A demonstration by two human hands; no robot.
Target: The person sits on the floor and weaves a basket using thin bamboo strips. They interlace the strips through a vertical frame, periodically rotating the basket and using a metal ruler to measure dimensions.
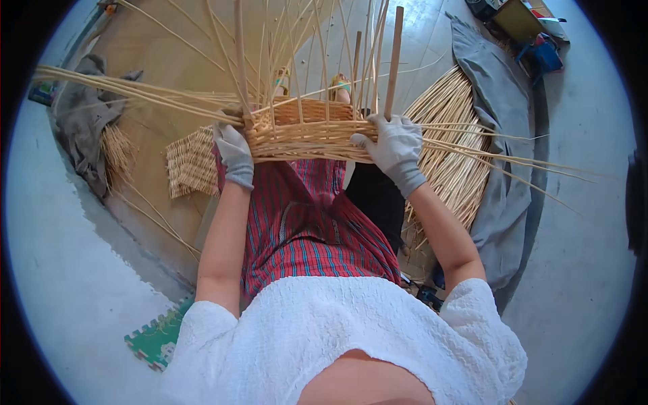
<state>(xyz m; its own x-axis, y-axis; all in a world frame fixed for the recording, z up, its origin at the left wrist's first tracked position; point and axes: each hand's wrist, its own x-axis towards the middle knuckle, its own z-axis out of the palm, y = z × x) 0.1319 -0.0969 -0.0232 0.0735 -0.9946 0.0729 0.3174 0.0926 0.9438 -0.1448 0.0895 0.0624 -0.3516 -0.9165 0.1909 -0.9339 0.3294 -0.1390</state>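
A partly woven wicker basket (307, 140) is held up in front of me, over my lap. Thin upright canes and thicker wooden corner posts (395, 64) rise from its woven wall. My left hand (234, 154), in a grey-white glove, grips the basket's left end, its fingers partly hidden behind the wall. At the right corner, beside a post, my right hand (395, 147) wears the same kind of glove, its fingers closed over the rim. Loose wicker rods (121, 84) stick out past the left end, and more rods (499, 155) trail out to the right.
A large bundle of wicker rods (452, 155) lies at the right, partly under a grey cloth (496, 135). To the left are a flat woven panel (192, 162) and another cloth-covered bundle (118, 148). A green foam mat (158, 337) is low left; tools and a bin (516, 27) stand far right.
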